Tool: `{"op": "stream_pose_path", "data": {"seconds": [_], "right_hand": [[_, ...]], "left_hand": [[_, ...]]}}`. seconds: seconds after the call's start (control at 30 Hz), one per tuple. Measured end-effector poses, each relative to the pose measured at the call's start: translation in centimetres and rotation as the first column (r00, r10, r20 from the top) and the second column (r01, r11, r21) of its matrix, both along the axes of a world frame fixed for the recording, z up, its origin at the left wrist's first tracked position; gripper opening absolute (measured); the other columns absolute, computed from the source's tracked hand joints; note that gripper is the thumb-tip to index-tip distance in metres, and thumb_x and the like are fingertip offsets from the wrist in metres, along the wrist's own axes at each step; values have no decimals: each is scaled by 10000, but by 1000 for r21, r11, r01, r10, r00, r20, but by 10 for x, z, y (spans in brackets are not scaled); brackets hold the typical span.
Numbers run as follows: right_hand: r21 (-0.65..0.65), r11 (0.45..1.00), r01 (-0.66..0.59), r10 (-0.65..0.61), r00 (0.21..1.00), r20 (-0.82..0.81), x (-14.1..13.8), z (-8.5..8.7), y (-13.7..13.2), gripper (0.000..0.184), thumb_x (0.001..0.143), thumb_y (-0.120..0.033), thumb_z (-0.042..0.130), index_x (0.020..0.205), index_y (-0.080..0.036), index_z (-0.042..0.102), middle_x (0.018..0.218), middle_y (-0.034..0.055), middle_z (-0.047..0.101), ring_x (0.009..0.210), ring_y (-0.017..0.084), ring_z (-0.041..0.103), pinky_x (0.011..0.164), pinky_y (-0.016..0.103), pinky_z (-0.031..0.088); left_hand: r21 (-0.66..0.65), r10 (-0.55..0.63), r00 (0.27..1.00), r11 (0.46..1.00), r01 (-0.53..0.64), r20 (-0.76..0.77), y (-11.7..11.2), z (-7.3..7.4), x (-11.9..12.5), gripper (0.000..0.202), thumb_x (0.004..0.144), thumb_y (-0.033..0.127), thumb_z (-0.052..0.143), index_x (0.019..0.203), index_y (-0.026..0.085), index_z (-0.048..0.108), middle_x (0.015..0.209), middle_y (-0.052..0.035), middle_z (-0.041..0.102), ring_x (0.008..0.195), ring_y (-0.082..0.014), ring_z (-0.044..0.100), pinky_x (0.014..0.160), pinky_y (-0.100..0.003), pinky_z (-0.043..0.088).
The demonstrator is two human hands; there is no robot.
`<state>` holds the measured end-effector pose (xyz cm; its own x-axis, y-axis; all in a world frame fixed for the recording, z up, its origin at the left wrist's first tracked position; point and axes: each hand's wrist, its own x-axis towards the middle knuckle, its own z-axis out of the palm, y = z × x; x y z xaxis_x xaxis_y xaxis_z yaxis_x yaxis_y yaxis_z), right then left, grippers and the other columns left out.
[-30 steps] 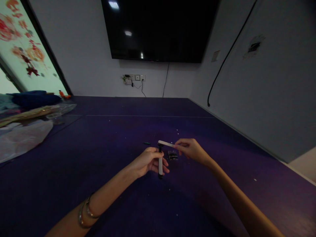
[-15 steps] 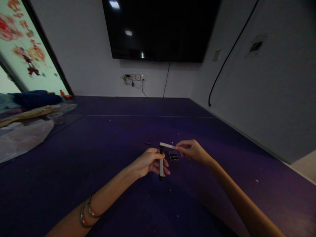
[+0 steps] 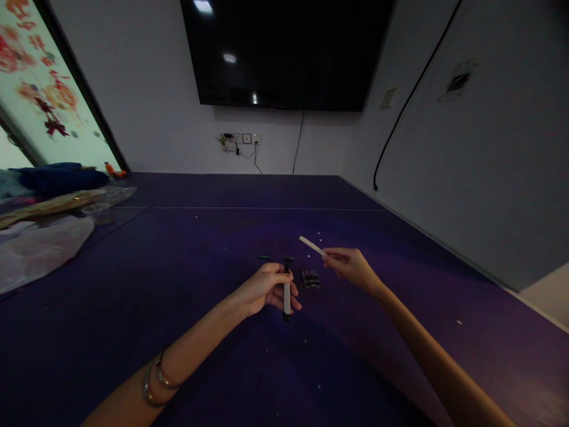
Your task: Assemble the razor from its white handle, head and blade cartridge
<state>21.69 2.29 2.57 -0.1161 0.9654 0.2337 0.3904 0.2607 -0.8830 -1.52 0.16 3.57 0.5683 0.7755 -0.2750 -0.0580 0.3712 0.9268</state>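
My left hand [image 3: 269, 289] grips a razor [image 3: 287, 296] with a pale grey handle, black ends and a small T-shaped head pointing away from me. The thumb presses on its neck and the fingers curl behind it. To the right, my right hand [image 3: 351, 267] pinches a flat white stick [image 3: 312, 245] by one end; its free end points up and left, apart from the razor head. Between the hands, a small dark piece in what looks like clear packaging [image 3: 310, 279] lies on the purple surface [image 3: 200, 356]. Beyond the left hand is a small dark strip [image 3: 264, 258].
White specks dot the surface. At the far left lie dark blue cloth [image 3: 64, 178], clear plastic sheeting [image 3: 53, 252] and a small orange object [image 3: 114, 171]. A television [image 3: 284, 53] hangs on the back wall above sockets [image 3: 246, 139]. A black cable [image 3: 413, 95] runs down the right wall.
The white stick has moved off the razor head, up and to the right, and now tilts upward. The razor stays in my left hand. The view has shifted slightly.
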Motion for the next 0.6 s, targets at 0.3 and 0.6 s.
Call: {"op": "stream_pose_path", "data": {"seconds": [0.3,0.6], "right_hand": [[27,988,151,-151,988,25,-10,-19,-5,361,749,-465,539,773,-129,669,612,9,536,474,106,510,391,210,418],[108,991,83,-132,781,610,-37,-29,-17,452,837,-384,422,484,-152,584,425,-8,460,406,84,414,433,234,226]], "left_hand": [[136,43,999,990,-41,-13,11,3,-9,152,796,210,509,898,160,407,663,-38,613,549,-229,667,443,-313,524],[287,88,996,955,-76,-28,19,7,-18,169,805,227,512,924,170,406,677,-35,617,551,-222,666,443,-295,521]]}}
